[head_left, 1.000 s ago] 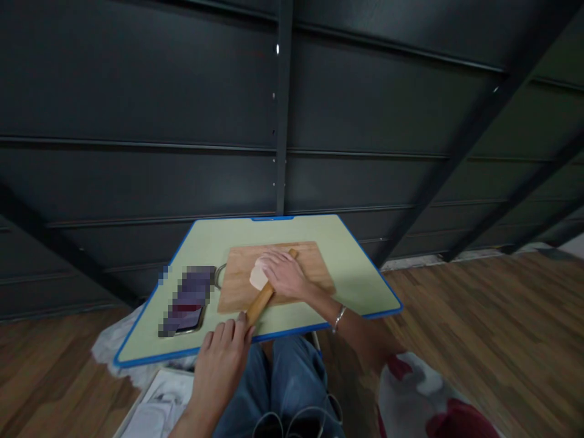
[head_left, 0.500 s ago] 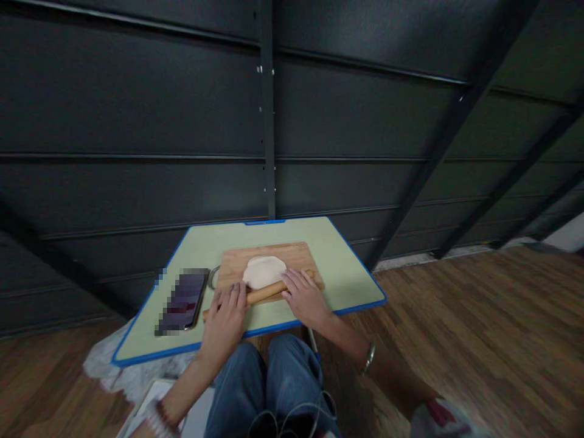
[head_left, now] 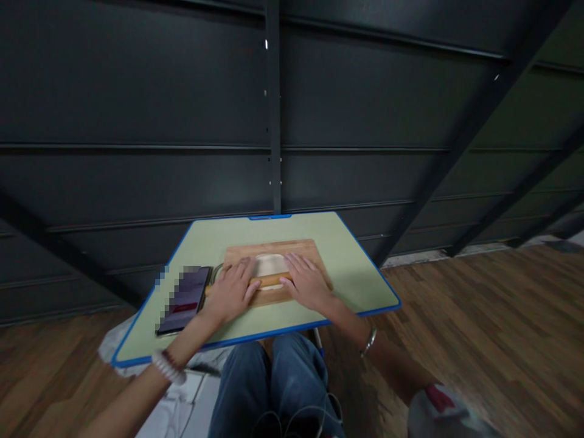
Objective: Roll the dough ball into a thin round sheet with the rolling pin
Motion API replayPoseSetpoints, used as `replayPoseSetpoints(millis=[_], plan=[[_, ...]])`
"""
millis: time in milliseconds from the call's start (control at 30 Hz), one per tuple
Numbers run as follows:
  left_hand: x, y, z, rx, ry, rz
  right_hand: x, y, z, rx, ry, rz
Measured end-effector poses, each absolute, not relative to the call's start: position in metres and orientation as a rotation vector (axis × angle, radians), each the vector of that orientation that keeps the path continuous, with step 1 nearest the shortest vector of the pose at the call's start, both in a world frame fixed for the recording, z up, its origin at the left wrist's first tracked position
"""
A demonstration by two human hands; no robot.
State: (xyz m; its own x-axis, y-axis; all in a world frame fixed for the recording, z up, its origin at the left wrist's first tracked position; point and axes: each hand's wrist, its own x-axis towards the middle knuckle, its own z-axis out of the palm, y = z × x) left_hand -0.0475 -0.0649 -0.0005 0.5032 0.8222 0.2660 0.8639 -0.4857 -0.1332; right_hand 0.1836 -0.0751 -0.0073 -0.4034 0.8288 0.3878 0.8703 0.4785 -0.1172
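My left hand [head_left: 232,291] lies with outstretched fingers over the left part of a wooden rolling pin [head_left: 272,280]. Over its right part rests my right hand [head_left: 308,285], fingers also stretched forward and thumb pointing inward. Between the hands, the pin lies across a flattened piece of pale dough [head_left: 271,264]. The dough's sides are partly covered by my fingers. Beneath it is a wooden cutting board [head_left: 285,246], whose metal ring handle on the left is partly hidden by my left hand.
The board lies on a pale green folding table [head_left: 360,274] with a blue edge. A phone [head_left: 187,298], partly pixelated, sits left of my left hand. A dark panelled wall [head_left: 205,182] stands just behind the table. My knees [head_left: 274,371] are under the near edge.
Both hands and the rolling pin have moved forward, from the dough's near edge onto the dough. My left hand's fingers reach farther out. The view has shifted slightly.
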Motion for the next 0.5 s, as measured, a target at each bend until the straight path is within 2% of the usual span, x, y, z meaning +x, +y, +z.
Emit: replayPoseSetpoints(millis=[233,500], plan=[[-0.048,-0.012,0.0,-2.598,-1.523,-0.18,0.177,-0.03,0.0,-1.51,-2.317,-0.156],[-0.044,0.043,0.007,-2.661,-1.588,-0.141,0.172,0.031,0.005,-1.752,-2.266,0.064]])
